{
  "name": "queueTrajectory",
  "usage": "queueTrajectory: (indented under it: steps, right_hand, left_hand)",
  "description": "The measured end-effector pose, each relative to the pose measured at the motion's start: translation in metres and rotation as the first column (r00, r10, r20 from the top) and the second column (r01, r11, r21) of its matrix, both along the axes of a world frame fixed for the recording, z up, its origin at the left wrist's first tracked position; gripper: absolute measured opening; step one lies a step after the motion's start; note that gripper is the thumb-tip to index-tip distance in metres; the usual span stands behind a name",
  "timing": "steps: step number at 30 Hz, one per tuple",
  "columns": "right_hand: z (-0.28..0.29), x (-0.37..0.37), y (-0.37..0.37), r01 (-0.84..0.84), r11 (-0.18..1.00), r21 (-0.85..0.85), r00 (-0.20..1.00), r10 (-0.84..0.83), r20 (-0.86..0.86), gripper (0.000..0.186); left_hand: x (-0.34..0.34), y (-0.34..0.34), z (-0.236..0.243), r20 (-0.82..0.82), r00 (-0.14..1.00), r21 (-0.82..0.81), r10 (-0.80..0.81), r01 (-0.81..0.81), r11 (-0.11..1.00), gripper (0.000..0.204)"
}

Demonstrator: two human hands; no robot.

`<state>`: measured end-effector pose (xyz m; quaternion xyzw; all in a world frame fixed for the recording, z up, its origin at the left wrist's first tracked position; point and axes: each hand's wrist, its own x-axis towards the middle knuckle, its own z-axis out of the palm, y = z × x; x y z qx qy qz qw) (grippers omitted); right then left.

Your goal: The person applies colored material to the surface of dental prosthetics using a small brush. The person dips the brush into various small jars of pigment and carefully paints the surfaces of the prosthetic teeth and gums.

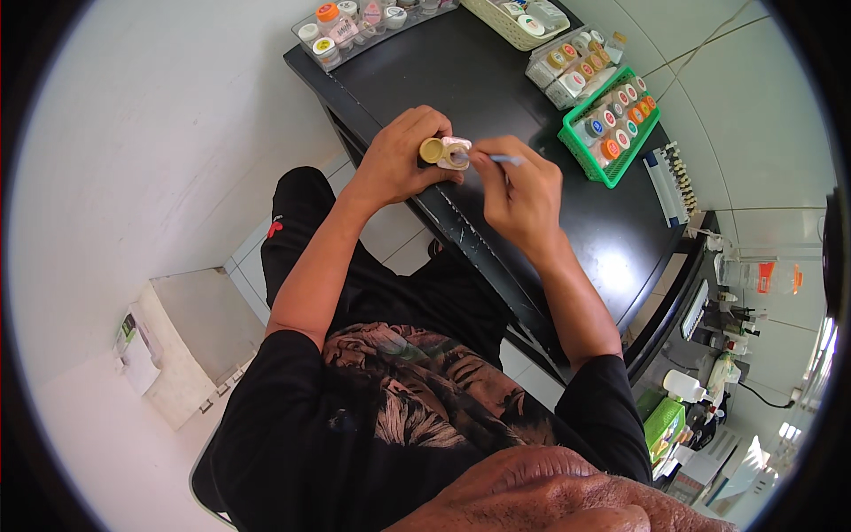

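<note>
Over the near edge of the black table (496, 97), my left hand (401, 160) is closed around a small whitish jar (457, 163) with a round opening. A round gold lid (432, 151) sits right beside that opening, in the same hand. From the right, my right hand (525, 191) pinches a thin light-blue stick-like tool (505, 160). Its working tip is at or in the jar's opening, too small to make out. Both hands nearly meet there.
A green basket (606, 182) of small capped jars stands on the right. Clear boxes of jars (567, 73) and a cream basket (505, 31) are behind it. A clear tray (355, 40) of bottles sits far left. A shade-guide-like rack (667, 186) lies at the right edge.
</note>
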<state>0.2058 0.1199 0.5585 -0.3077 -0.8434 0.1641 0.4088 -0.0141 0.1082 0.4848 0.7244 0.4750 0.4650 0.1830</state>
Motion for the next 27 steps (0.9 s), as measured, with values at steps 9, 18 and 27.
queueTrajectory:
  steps: [9,18,27]
  right_hand:
    - [-0.002,-0.002,-0.002,0.023,0.999,-0.048,0.999,-0.021,0.030,0.002]
    - [0.004,0.002,-0.004,-0.020,0.999,-0.030,0.999,0.020,-0.025,0.002]
    - [-0.002,-0.001,-0.004,-0.040,0.996,0.075,0.998,0.044,-0.044,0.006]
  left_hand:
    - [-0.002,-0.001,0.003,0.011,0.999,-0.043,-0.047,0.047,0.998,0.057]
    - [-0.008,-0.002,0.008,-0.002,0.988,-0.042,-0.157,0.156,0.987,0.063]
    - [-0.004,-0.002,0.006,0.035,0.996,-0.027,-0.081,0.081,0.996,0.049]
